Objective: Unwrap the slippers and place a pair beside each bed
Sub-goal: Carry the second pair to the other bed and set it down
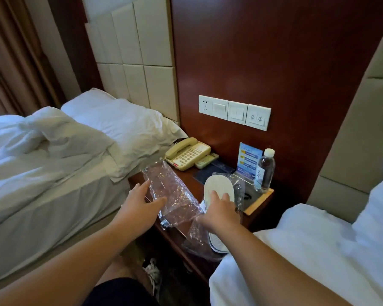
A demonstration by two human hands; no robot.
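White slipper (218, 186), flat, sole up, half out of its crinkled clear wrapper (199, 237), lies lengthwise on the nightstand (258, 200) with its near end past the front edge, an empty crumpled second wrapper (175, 191) just left, between left bed (42, 184) and right bed (296, 250).

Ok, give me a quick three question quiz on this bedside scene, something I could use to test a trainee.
1. True or false: the right hand rests on a white slipper.
2. What stands right beside the water bottle? A. the phone B. the blue card C. a pillow
3. Fill in: the left hand touches a clear plastic ____ on the nightstand.
Key: 1 true. 2 B. 3 wrapper.
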